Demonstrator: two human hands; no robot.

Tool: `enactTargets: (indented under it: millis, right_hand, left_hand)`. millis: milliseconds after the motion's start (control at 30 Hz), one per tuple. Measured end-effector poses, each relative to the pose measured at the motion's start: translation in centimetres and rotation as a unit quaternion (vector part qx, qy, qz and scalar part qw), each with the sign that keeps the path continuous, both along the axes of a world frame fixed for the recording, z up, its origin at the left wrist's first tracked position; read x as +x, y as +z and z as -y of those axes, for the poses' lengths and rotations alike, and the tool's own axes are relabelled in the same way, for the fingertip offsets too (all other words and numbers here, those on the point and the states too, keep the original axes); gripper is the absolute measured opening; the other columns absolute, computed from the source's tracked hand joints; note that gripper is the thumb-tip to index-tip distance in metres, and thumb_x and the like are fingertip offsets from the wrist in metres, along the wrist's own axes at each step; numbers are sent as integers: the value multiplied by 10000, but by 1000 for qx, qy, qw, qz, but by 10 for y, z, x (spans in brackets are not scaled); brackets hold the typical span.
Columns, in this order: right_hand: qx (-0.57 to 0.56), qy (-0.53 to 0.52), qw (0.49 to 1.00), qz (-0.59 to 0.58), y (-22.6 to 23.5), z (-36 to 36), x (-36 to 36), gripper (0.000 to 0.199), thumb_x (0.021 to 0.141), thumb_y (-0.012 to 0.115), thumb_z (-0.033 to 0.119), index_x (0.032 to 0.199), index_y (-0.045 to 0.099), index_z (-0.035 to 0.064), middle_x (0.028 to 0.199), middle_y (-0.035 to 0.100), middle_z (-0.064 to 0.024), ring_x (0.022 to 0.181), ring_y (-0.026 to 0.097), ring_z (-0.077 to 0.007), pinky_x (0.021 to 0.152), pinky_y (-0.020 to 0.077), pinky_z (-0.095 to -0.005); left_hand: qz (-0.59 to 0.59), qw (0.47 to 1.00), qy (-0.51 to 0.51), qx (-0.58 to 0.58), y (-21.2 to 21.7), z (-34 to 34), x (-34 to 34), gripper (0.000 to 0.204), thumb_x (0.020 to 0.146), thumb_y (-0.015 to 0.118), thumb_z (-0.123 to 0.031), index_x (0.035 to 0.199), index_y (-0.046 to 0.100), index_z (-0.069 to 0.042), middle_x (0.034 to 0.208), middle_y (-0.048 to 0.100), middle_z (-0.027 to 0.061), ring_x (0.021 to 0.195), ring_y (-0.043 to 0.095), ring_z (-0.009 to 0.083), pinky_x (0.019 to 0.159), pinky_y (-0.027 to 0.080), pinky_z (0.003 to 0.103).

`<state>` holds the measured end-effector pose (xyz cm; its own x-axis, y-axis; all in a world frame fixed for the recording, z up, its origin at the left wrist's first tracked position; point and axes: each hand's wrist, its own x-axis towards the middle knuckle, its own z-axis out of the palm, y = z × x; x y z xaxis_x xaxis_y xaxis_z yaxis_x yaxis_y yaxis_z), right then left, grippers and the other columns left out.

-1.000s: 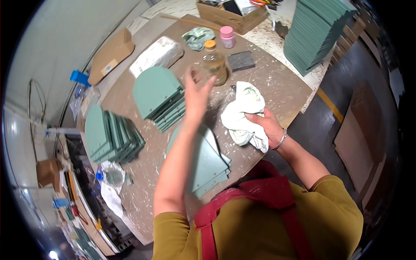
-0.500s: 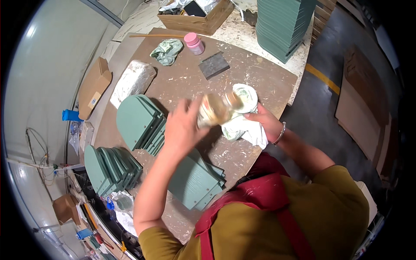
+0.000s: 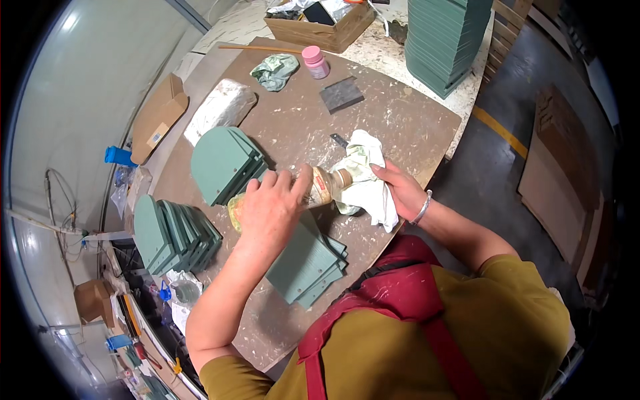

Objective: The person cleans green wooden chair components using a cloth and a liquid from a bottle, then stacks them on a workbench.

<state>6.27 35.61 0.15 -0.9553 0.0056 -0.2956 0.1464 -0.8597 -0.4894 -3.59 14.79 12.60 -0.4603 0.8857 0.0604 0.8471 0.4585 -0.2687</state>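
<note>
My left hand [image 3: 272, 207] is wrapped round a plastic bottle [image 3: 321, 188] with a label, tipped nearly onto its side. The bottle's neck points right and meets a white cloth [image 3: 371, 190] with greenish stains. My right hand [image 3: 402, 190] grips that cloth, thumb on top, its other fingers partly hidden by the folds. Whether the bottle's mouth is capped I cannot tell. Below the bottle lie several green boards [image 3: 307, 260], fanned out. Left of it is a stack of green round-topped boards [image 3: 223, 163]. A small dark piece [image 3: 339, 140] lies just beyond the cloth.
Another round-topped green stack [image 3: 170, 233] stands at the left. Farther back on the brown table [image 3: 393, 113] are a grey block [image 3: 342, 95], a pink jar [image 3: 315, 62], a crumpled rag [image 3: 275, 72] and a white wrapped bundle [image 3: 222, 110]. A tall green stack [image 3: 443, 47] rises at the back right.
The bottle has moved slightly left and now shows sharply instead of blurred. The cloth has been gathered and turned in my right hand, uncovering the small dark piece. The view has shifted a little.
</note>
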Motion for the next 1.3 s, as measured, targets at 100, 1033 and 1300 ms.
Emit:
enactTargets:
  millis: [100,1033,1300]
  right_hand:
    - [19,-5,999,-25,5,1,2,415,977,420,138,1364,324,22,1277,502,-129,1163,532,-250,961,467,-380]
    - [-22,25,999,-38,1,-33,-55,366,975,431,139,1306,386,-11,1278,514,-164,1163,532,-278,1001,440,-407]
    - [91,59,994,35,-6,-28,-8,393,966,460,171,1298,408,-33,1240,543,-168,1098,580,-264,936,494,-383]
  left_hand:
    - [-12,1000,-23,-13,2,2,6,578,676,673,-119,1226,503,-167,845,526,10,801,523,191,671,395,333]
    - [285,817,159,476,-125,-44,-145,632,681,769,-262,1194,469,-44,1044,629,208,977,611,364,833,484,402]
    - [287,871,172,360,-82,25,-63,534,829,653,-279,1245,457,-6,1164,581,183,1055,572,344,912,455,380]
